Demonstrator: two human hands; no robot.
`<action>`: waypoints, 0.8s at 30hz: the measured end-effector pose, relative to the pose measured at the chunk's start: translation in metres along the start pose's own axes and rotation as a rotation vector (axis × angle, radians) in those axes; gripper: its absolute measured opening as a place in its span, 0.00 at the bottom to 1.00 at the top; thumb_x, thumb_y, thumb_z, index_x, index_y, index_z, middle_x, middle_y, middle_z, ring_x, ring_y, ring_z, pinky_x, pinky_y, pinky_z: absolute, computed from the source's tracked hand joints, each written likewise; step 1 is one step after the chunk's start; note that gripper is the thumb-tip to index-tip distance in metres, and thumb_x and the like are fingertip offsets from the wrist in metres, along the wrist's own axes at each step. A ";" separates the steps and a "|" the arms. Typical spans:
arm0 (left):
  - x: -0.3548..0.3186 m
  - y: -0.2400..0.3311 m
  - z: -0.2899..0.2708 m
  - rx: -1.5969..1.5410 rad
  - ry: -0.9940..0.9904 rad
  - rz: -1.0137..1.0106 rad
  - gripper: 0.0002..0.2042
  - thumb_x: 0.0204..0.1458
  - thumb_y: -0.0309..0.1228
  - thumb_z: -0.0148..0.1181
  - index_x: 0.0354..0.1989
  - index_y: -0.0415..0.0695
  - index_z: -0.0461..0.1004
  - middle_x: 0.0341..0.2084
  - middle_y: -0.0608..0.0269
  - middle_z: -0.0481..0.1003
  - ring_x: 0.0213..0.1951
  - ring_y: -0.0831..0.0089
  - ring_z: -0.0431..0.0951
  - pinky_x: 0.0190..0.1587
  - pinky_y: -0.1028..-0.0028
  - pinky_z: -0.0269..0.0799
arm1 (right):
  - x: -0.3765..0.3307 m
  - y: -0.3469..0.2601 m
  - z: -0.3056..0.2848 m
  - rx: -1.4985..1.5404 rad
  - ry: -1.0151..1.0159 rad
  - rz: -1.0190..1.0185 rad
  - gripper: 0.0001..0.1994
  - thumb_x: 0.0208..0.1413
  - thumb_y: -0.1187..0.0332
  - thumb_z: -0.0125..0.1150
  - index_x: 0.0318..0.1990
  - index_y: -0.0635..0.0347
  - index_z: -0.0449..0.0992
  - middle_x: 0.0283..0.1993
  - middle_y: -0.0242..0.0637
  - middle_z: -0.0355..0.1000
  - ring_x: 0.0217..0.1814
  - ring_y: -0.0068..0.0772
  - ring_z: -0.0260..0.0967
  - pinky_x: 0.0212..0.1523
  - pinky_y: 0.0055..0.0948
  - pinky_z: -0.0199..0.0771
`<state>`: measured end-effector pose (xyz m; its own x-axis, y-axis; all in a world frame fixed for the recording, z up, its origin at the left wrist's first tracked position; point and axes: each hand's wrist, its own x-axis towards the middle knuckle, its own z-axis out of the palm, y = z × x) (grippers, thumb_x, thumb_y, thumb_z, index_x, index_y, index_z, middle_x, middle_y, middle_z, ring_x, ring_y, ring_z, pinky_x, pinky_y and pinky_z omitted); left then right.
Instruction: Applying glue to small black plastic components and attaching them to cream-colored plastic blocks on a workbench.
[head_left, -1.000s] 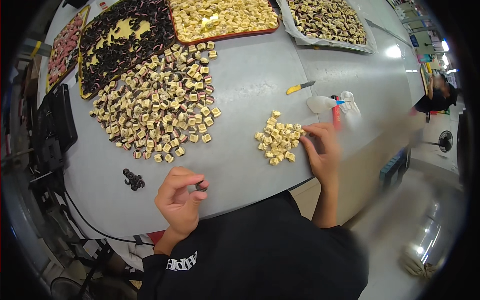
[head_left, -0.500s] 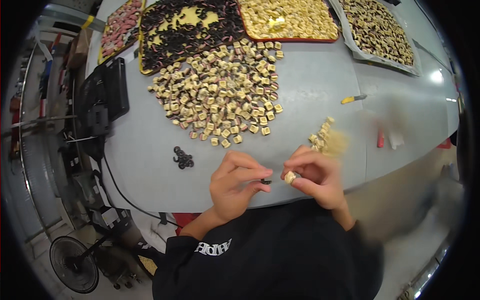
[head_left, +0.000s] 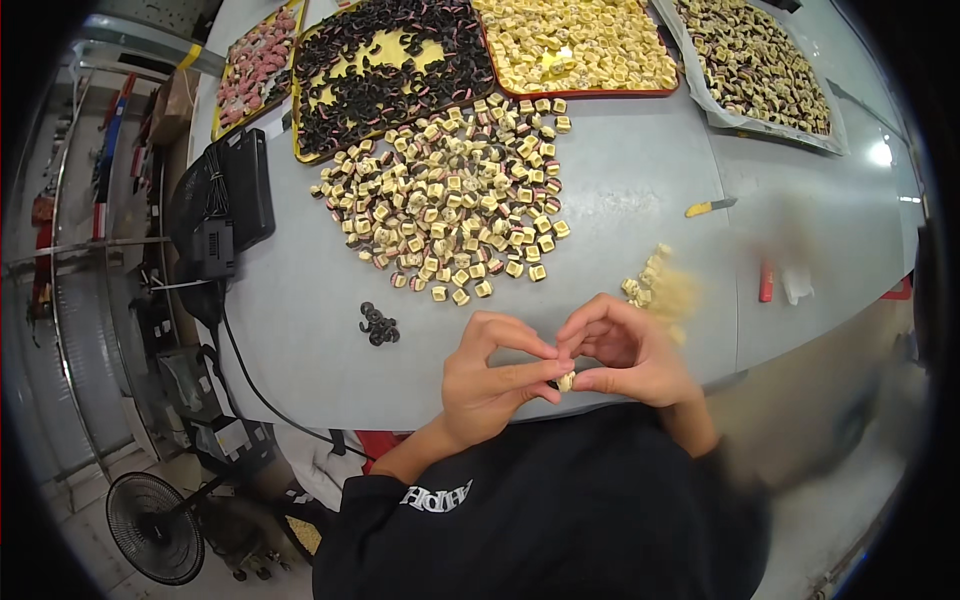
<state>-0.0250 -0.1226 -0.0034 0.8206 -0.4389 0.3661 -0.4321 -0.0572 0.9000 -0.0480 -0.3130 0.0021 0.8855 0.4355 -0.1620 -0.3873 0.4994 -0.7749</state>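
Observation:
My left hand (head_left: 490, 378) and my right hand (head_left: 638, 360) meet fingertip to fingertip over the table's near edge. Between the right thumb and fingers sits a small cream-coloured square piece (head_left: 566, 382). The left thumb and fingers pinch a small black curved piece against its left side; the fingers hide most of it. Left of my left hand lies a small heap of black curved pieces (head_left: 378, 325). Beyond my right hand a little pile of cream pieces (head_left: 645, 282) rests on the table, partly blurred. A large heap of cream pieces with black-and-pink bands (head_left: 445, 195) spreads ahead.
Along the far side stand a tray of pink pieces (head_left: 218, 128), a yellow tray of black pieces (head_left: 302, 140), a red-rimmed tray of cream pieces (head_left: 600, 94) and a paper-lined tray (head_left: 835, 146). A yellow-handled knife (head_left: 710, 208), a red object (head_left: 766, 282) and a black device (head_left: 250, 185) lie on the table.
My hands have come together, bringing the black piece against the cream piece. The whole view has shifted slightly, so the table appears a little further right and lower.

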 end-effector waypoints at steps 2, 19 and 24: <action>0.000 0.001 -0.001 0.046 0.014 0.005 0.21 0.25 0.26 0.69 0.36 0.50 0.79 0.32 0.69 0.71 0.37 0.69 0.67 0.37 0.74 0.67 | 0.001 -0.002 0.004 0.000 0.028 0.019 0.19 0.44 0.84 0.60 0.45 0.69 0.64 0.41 0.42 0.68 0.46 0.28 0.67 0.48 0.29 0.66; -0.009 -0.001 0.004 0.113 0.388 -0.041 0.12 0.49 0.33 0.57 0.39 0.40 0.74 0.34 0.57 0.69 0.38 0.63 0.67 0.39 0.70 0.65 | 0.014 0.017 0.012 0.312 0.226 -0.239 0.15 0.52 0.72 0.58 0.46 0.70 0.67 0.44 0.42 0.67 0.47 0.31 0.67 0.46 0.30 0.68; -0.007 -0.001 -0.001 0.122 0.311 -0.008 0.09 0.52 0.30 0.52 0.35 0.38 0.74 0.33 0.55 0.68 0.36 0.64 0.67 0.38 0.70 0.64 | 0.014 0.019 0.012 0.325 0.171 -0.221 0.19 0.52 0.66 0.58 0.48 0.69 0.67 0.44 0.41 0.67 0.47 0.32 0.66 0.47 0.31 0.68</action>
<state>-0.0298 -0.1191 -0.0064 0.8910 -0.1442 0.4305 -0.4512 -0.1749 0.8751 -0.0458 -0.2879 -0.0076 0.9755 0.1746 -0.1340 -0.2200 0.7888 -0.5740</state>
